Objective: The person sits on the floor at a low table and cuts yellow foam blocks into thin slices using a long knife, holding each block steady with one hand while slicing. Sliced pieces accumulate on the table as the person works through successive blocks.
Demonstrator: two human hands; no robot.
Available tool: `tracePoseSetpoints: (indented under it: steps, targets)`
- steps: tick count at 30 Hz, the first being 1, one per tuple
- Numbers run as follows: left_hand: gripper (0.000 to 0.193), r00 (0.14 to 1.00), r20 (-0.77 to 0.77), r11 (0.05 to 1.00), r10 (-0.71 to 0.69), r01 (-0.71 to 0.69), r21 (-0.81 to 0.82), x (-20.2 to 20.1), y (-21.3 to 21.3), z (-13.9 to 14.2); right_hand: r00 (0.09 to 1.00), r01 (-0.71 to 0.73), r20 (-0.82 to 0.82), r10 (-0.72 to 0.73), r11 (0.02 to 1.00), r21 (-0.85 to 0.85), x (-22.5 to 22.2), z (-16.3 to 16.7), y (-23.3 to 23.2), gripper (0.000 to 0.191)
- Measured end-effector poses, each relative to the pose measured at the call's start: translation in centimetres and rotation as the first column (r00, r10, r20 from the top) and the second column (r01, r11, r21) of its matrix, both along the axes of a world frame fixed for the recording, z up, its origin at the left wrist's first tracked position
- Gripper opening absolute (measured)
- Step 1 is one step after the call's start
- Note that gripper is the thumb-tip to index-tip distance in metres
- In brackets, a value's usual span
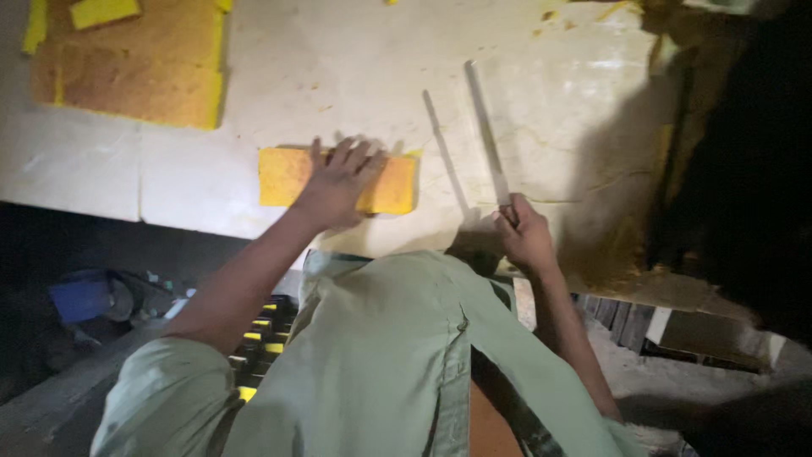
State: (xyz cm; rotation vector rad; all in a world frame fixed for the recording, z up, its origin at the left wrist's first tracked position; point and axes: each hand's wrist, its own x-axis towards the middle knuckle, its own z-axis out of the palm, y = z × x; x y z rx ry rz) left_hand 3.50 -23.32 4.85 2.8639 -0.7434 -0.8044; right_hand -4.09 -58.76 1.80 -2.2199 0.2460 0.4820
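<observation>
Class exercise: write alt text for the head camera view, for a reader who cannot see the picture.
Seen from above, a person's left hand presses flat on a yellow sponge block on a pale stained table, while the right hand grips a long thin blade lying beside it. A larger yellow sponge slab lies at the far left.

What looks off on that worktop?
The white worktop is stained: yellowish smears and crumbs spread toward its right end, heaviest by the dark edge. Otherwise orderly: the left hand lies flat on the small yellow slab, the right hand holds the long knife, and the big slab sits at far left.
</observation>
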Motion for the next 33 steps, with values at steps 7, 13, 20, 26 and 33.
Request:
tracePoseSetpoints:
  steps: [7, 13, 20, 26, 33]
  targets:
    - [0.107, 0.982, 0.18, 0.929, -0.056, 0.118, -0.352, -1.0, 2.1, -3.3, 0.994, 0.104, 0.019, -0.107, 0.989, 0.108, -6.8, -3.3, 14.4, 0.023]
    - [0.11, 0.97, 0.164, 0.901, -0.179, 0.229, -0.369, -2.8, 8.6, -3.9, 0.986, 0.166, 0.041, -0.162, 0.975, -0.147, -14.8, -4.3, 23.7, 0.034]
    - [0.083, 0.938, 0.343, 0.907, -0.043, 0.181, -0.38, -5.7, 8.6, -5.3, 1.0, 0.015, 0.031, -0.006, 0.952, -0.306, -16.4, -2.8, 29.3, 0.039]
    - [0.07, 0.92, 0.393, 0.913, -0.012, 0.17, -0.37, -6.3, 7.5, -7.1, 0.997, -0.025, -0.074, -0.006, 0.907, -0.42, -8.6, -1.0, 29.6, 0.047]
    - [0.074, 0.949, 0.313, 0.917, 0.028, 0.1, -0.385, -6.0, 6.9, -7.5, 0.995, -0.019, -0.094, -0.018, 0.923, -0.384, -13.1, 2.3, 31.7, 0.044]
